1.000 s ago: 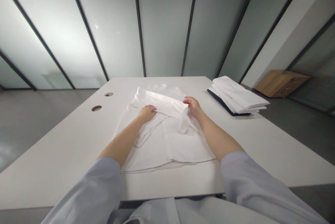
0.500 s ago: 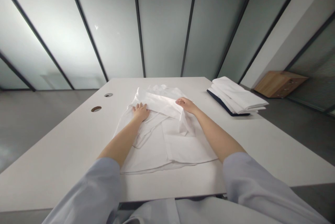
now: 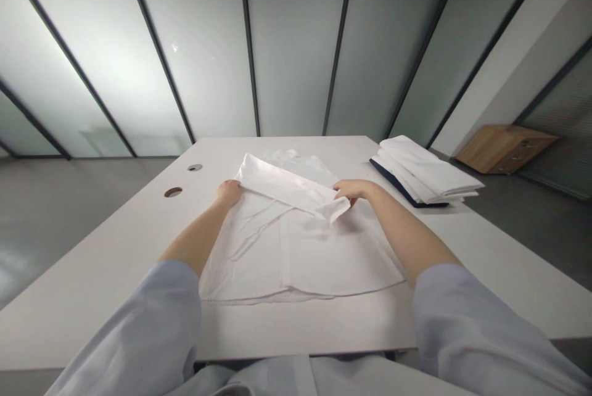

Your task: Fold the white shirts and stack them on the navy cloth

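Two round cable holes [image 3: 172, 192] are sitting in the white laminate table [image 3: 78, 303], off at about 10 o'clock from the white garment [image 3: 296, 254], which is lying flat and thin at the table's middle, its smooth cotton creased in soft diagonal lines. A pale blue sleeve [image 3: 139, 328] is covering the left forearm, and the left hand [image 3: 228, 192] is curling against the left end of a folded band [image 3: 282, 183] of the same cloth, at the garment's 11 o'clock; whether it is pinching the fabric or only pressing on it, I cannot tell. That long, doubled band is slanting across the upper garment toward the right hand [image 3: 354, 191], which is pinching the band's lower right end at about 1 o'clock. Further right, a stack of folded white garments [image 3: 425, 171] with navy edging is resting near the table's far right edge, beyond the right hand, and a wooden cabinet [image 3: 504, 149] is standing on the floor at 2 o'clock.
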`<state>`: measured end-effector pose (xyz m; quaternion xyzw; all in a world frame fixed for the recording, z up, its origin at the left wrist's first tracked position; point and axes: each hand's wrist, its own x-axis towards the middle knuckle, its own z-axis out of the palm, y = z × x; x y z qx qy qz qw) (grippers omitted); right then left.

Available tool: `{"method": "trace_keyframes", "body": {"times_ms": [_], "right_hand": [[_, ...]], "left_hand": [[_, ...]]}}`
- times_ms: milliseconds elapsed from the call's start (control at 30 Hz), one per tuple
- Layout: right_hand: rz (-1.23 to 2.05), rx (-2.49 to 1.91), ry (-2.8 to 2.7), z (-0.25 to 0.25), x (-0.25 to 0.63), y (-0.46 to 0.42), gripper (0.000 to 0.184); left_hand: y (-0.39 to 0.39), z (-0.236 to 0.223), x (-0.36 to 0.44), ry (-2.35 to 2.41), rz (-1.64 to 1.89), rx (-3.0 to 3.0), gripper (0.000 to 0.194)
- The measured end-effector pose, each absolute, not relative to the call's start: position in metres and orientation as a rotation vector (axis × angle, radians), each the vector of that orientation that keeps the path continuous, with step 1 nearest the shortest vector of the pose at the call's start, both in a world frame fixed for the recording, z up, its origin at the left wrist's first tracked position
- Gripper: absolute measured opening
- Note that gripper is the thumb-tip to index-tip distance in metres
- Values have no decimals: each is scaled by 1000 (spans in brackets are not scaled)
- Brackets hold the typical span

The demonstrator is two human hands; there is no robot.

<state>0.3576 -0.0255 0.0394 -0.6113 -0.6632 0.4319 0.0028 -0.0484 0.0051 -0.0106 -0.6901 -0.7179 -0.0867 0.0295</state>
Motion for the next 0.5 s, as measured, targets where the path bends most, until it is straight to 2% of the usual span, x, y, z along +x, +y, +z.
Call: {"method": "trace_keyframes", "body": {"times_ms": [167,300,400,500], "right_hand": [[1670,-1505,-1829,27,377,-37,35],[1697,-1610,-1827,18,382,-44,29],[1477,-1776,-1962,19,381,-38,26],[992,-1820,-2081,19,370,-28,29]], "left_hand": [[6,-9,-52,-2245,-549,-1991,45],[5,-8,-60,-2330,-422,-2018,43],[0,-4,-62,-2312,-330,-1960,43],[-7,0,-54,-2089,-400,-1951,45]]}}
